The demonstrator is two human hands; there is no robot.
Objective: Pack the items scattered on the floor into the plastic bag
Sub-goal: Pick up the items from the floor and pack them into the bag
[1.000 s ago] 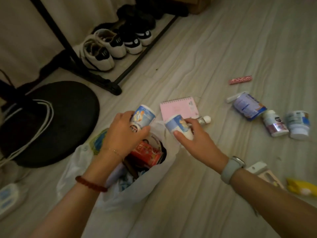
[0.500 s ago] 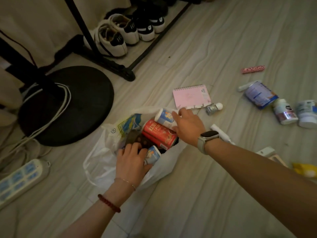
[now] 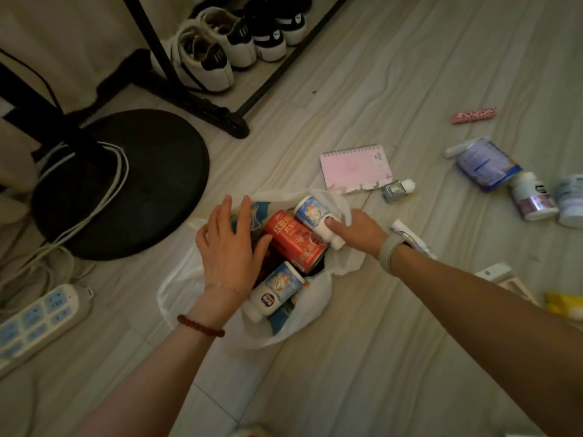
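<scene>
Packing status: partway, by my read; plastic bag (image 3: 303, 323) lies open on floor (image 3: 378, 357), several things already in, many more scattered to the right.
Left hand (image 3: 232, 247): fingers spread & straight, flat over bag's left contents, pressing or steadying; grip apart, holds nothing.
Right hand (image 3: 356, 231): at bag's right rim, thumb on upper white bottle (image 3: 317, 217), fingers curled behind it w/ bag plastic; grip clamped on that bottle, seemingly seating it.
In bag: red can (image 3: 295, 244) on its side mid-bag, touching upper bottle; second white bottle (image 3: 276, 288) nearer the person, cap end toward bag mouth; blue-printed packet (image 3: 258, 212) under left fingers; dark stuff below, can't tell what.
Still on floor, near: pink notebook (image 3: 355, 168) just beyond bag; small glass bottle (image 3: 396, 190) beside notebook's corner; white object (image 3: 407, 236) partly hidden behind right wrist.
Still on floor, far right: pink tube (image 3: 473, 115); blue tin (image 3: 487, 167) on its side; white jar (image 3: 533, 200) touching it; another tub (image 3: 571, 200) cut by frame edge; yellow item (image 3: 564, 305) & pale box (image 3: 495, 272) by right forearm.
Not task items, prob.: fan base (image 3: 151, 184), power strip (image 3: 38, 320), shoes (image 3: 205, 58) on rack.
Left to do: approx. nine loose things vs. four or so visible packed, so under half done, I'd judge.
Next, likely: let go of bottle, reach for notebook or glass bottle, both close.
Risk: bag is floppy & lying flat; round bottles near mouth could roll out.
</scene>
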